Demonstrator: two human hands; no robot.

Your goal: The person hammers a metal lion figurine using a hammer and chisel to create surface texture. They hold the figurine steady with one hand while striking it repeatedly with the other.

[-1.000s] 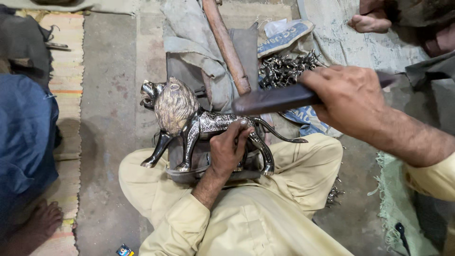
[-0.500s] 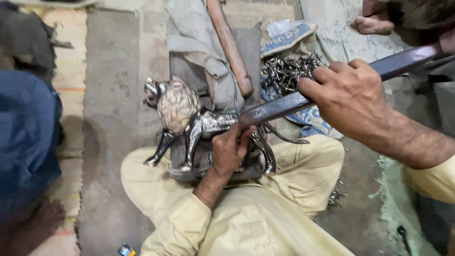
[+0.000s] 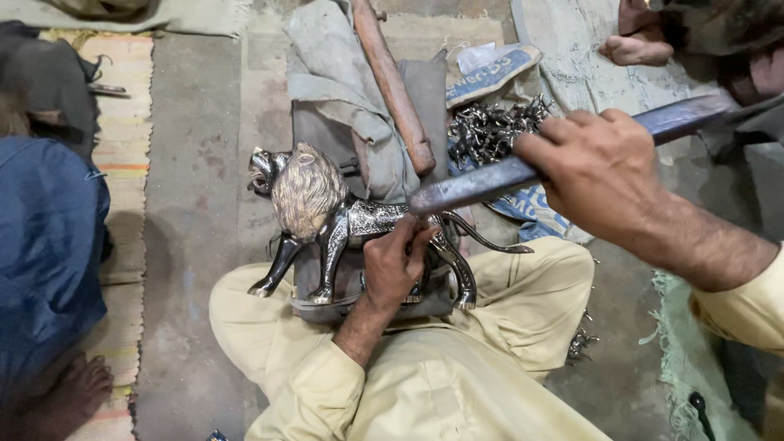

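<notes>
A shiny metal lion figure (image 3: 327,214) with a bronze-coloured mane stands on a grey padded block (image 3: 367,302) across my lap. My left hand (image 3: 394,263) wraps around the lion's body near its hind legs. My right hand (image 3: 600,173) grips a long flat dark metal bar (image 3: 478,184). The bar slopes down to the left, and its end rests on the lion's back, just above my left hand.
A wooden handle (image 3: 394,86) lies on grey cloth (image 3: 347,98) behind the lion. A heap of small metal pieces (image 3: 490,131) sits to the right of the handle. A person in blue (image 3: 45,245) sits at the left, and another person's foot (image 3: 641,45) shows top right.
My right hand has lifted the outer end of the bar, so it tilts more steeply onto the lion's back. My left hand stays on the lion.
</notes>
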